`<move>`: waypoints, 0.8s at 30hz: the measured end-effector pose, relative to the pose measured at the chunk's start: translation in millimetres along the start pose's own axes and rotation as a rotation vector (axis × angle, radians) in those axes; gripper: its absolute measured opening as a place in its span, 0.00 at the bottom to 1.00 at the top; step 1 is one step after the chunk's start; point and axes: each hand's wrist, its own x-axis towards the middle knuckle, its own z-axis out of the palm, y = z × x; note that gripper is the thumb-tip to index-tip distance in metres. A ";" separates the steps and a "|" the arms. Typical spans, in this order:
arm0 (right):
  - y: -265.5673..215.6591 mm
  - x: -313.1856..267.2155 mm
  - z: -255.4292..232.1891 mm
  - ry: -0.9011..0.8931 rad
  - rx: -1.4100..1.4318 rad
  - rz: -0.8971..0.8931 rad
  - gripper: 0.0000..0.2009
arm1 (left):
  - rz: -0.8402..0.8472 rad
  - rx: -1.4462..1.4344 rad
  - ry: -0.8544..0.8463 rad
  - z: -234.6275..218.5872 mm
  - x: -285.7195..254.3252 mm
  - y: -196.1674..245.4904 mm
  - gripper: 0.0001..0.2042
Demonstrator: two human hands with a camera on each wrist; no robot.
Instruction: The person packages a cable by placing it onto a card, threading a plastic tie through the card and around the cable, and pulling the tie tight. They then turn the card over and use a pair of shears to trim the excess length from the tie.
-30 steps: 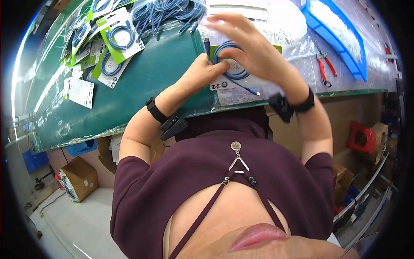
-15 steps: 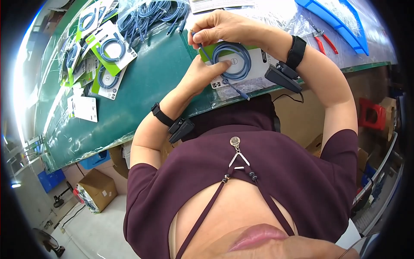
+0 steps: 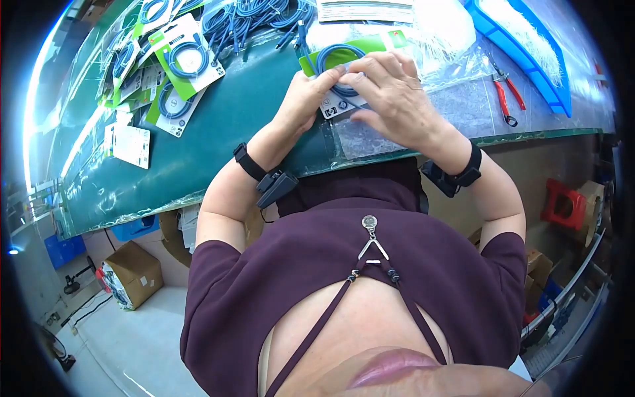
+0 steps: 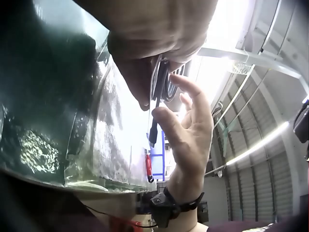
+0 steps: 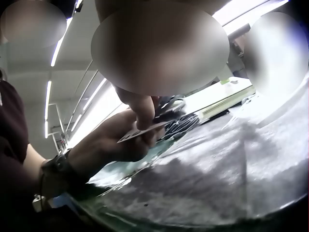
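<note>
A blue cable [image 3: 329, 57] lies coiled on a white-and-green retail card [image 3: 397, 40] at the table's front edge. My left hand [image 3: 302, 99] grips the card's left side, thumb on top over the coil and fingers beneath. From the right, my right hand [image 3: 397, 99] reaches over the card with bent fingers, its fingertips right at the coil and hiding part of it. In the left wrist view, the cable's end [image 4: 153, 133] hangs beside the right thumb, and the thumb and index finger of that right hand [image 4: 186, 130] stand apart.
Carded cables [image 3: 188, 59] are piled at the left, near a loose card [image 3: 132, 145]. Loose blue cables [image 3: 254, 23] lie at the back. Toward the right are red-handled cutters [image 3: 503, 99] and a blue tray [image 3: 522, 46] of thin white strips.
My right hand reached to the coil's upper left and held the cable's upper end half a second ago; now it has come back right, over the coil. The left hand keeps its grip.
</note>
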 end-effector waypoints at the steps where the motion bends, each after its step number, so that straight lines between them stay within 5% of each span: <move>1: 1.8 -2.0 0.4 0.000 0.002 0.001 0.14 | -0.029 0.005 -0.019 -0.2 -1.9 3.7 0.13; 8: 25.6 -17.0 7.5 -0.056 -0.111 -0.210 0.13 | -0.097 0.010 -0.080 1.5 -6.1 8.0 0.14; 13: 21.4 -22.9 6.4 -0.028 -0.164 -0.188 0.11 | -0.055 -0.043 -0.126 -0.7 -6.9 -1.9 0.14; 17: 24.3 -17.1 0.2 -0.014 0.060 -0.144 0.10 | -0.008 0.055 -0.087 1.0 -6.0 -4.0 0.14; 20: 58.3 4.7 -9.8 0.216 0.254 0.045 0.09 | -0.021 0.133 -0.098 6.3 -10.2 -8.5 0.14; 23: 74.5 26.5 2.7 0.352 0.247 -0.162 0.07 | -0.048 0.155 -0.139 13.4 -13.3 -4.3 0.14; 24: 81.3 27.6 11.2 0.222 0.333 -0.142 0.07 | -0.055 0.165 -0.150 13.2 -13.5 -3.5 0.14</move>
